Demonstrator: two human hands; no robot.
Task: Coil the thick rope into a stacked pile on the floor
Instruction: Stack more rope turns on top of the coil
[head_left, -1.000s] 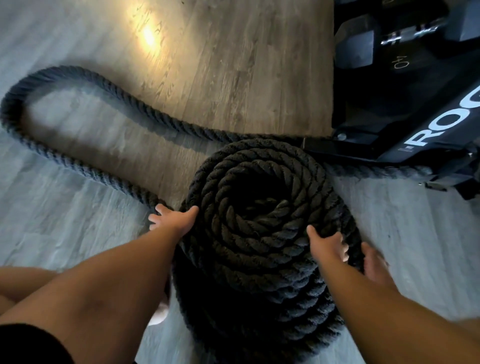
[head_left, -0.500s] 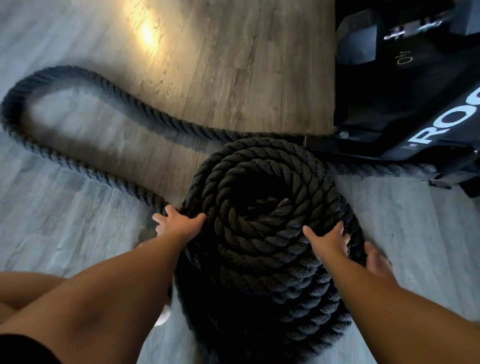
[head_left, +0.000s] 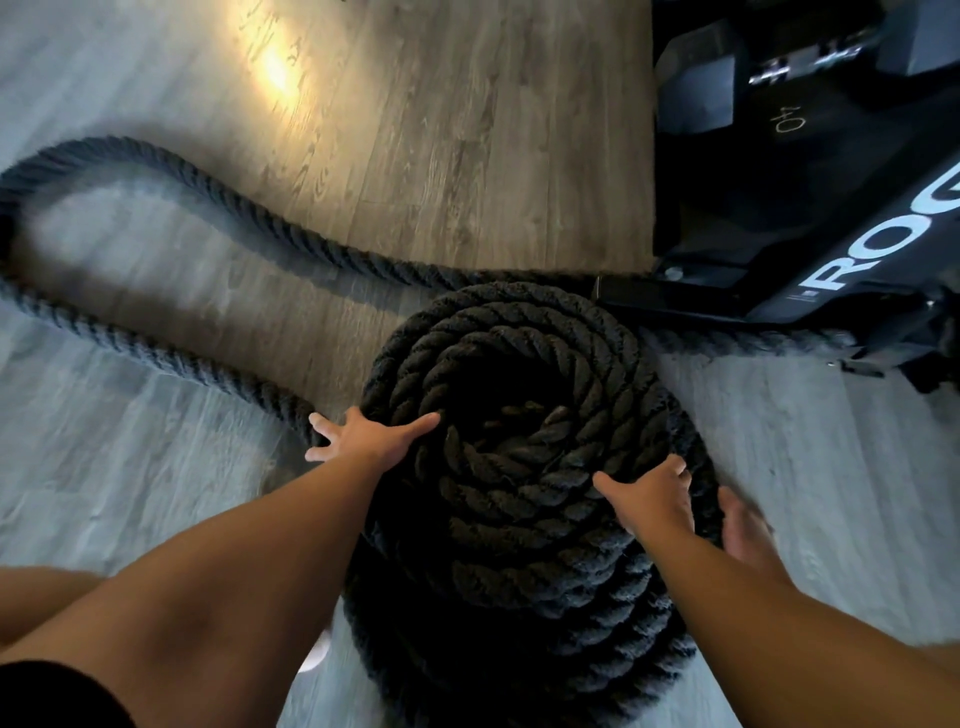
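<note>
The thick black rope is wound into a stacked coil (head_left: 519, 467) on the wood floor right in front of me. A long loose length of rope (head_left: 156, 166) leaves the coil's left side, loops far out to the left and comes back behind the coil toward the rack. My left hand (head_left: 369, 439) lies flat on the coil's upper left rim, thumb over the top turn and fingers splayed on the outside. My right hand (head_left: 654, 499) rests on the right rim with its fingers over the outer edge.
A black weight rack (head_left: 831, 260) with white lettering stands at the back right, its foot almost touching the coil. A dumbbell (head_left: 727, 88) marked 40 sits on it. A bare foot (head_left: 743, 525) is on the floor just right of the coil.
Both hands have slid a little farther onto the coil's top rim, and the left thumb now reaches over the inner turn. The loose loop at the left looks blurred.
</note>
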